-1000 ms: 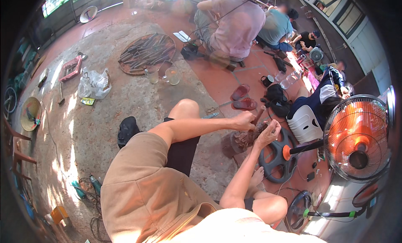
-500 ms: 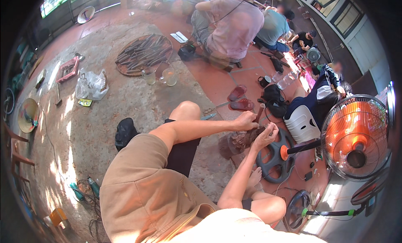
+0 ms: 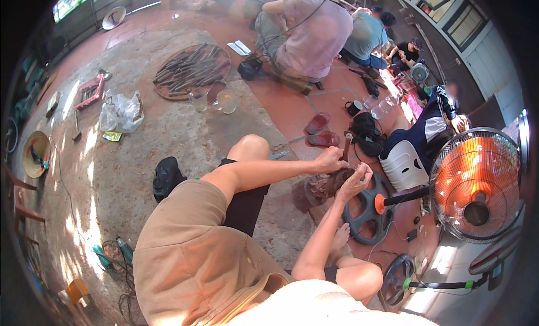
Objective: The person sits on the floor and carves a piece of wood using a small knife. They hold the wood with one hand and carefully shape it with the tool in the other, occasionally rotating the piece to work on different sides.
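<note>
I list: left hand (image 3: 329,160), right hand (image 3: 356,181), just apart, grips I cannot tell; block (image 3: 309,194), their eight o'clock; fan (image 3: 476,177), three.

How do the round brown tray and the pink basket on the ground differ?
The tray is round and brown; the basket is pink and squared-off. The tray looks clearly larger than the basket. Long, thin pieces crowd the tray; the basket's contents are too small to identify. Both sit on the ground holding things.
</note>
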A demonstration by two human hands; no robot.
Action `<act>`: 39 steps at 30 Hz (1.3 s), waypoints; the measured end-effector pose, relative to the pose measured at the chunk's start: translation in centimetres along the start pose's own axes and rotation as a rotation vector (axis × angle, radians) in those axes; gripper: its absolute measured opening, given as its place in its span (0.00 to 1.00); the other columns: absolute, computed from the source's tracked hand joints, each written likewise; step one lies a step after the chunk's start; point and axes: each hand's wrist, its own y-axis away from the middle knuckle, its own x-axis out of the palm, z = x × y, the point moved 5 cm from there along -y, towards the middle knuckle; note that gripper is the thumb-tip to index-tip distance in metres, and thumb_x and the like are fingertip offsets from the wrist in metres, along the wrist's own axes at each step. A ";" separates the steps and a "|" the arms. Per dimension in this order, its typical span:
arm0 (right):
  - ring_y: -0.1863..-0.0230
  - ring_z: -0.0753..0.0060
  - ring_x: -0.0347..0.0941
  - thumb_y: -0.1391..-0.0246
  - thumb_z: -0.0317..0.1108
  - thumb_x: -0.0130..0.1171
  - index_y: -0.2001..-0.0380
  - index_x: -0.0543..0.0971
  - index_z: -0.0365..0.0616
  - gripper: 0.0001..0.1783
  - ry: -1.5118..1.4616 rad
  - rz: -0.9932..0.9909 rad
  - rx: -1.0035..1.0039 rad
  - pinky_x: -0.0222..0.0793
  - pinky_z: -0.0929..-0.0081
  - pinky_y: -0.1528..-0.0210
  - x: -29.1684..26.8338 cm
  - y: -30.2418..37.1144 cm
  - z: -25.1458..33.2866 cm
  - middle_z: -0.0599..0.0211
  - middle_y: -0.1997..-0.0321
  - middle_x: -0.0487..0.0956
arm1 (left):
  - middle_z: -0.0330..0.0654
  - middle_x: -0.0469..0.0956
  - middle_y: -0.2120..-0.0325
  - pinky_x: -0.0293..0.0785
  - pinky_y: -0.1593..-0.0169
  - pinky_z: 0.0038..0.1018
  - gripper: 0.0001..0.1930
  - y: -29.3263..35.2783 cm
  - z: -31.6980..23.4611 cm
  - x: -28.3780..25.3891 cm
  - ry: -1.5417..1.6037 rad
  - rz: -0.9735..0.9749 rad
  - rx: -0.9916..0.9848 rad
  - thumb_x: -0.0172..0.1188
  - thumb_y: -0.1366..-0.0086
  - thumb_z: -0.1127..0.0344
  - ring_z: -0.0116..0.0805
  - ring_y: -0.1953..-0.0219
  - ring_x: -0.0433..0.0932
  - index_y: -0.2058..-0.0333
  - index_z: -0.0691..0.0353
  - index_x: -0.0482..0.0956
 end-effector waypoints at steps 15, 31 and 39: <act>0.66 0.75 0.68 0.37 0.43 0.52 0.67 0.76 0.35 0.18 0.008 0.024 0.046 0.65 0.75 0.61 0.1 -0.5 0.1 0.68 0.69 0.74 | 0.63 0.75 0.80 0.71 0.68 0.46 0.20 -0.7 -2.1 -1.0 -0.020 -0.010 -0.003 0.68 0.55 0.59 0.62 0.72 0.77 0.77 0.76 0.76; 0.70 0.73 0.70 0.35 0.45 0.46 0.64 0.76 0.36 0.20 0.048 -0.005 0.027 0.66 0.74 0.64 -0.7 -0.7 -0.8 0.65 0.70 0.74 | 0.63 0.74 0.80 0.73 0.67 0.45 0.18 1.1 -1.5 0.0 0.031 -0.062 0.087 0.65 0.52 0.58 0.61 0.72 0.77 0.78 0.72 0.77; 0.55 0.57 0.72 0.33 0.43 0.37 0.61 0.77 0.33 0.24 0.153 0.106 -0.074 0.65 0.65 0.50 0.2 -1.8 -0.8 0.53 0.61 0.77 | 0.43 0.79 0.78 0.71 0.72 0.30 0.09 -0.1 0.3 -1.7 -0.037 0.111 0.033 0.65 0.45 0.65 0.26 0.76 0.75 0.72 0.66 0.82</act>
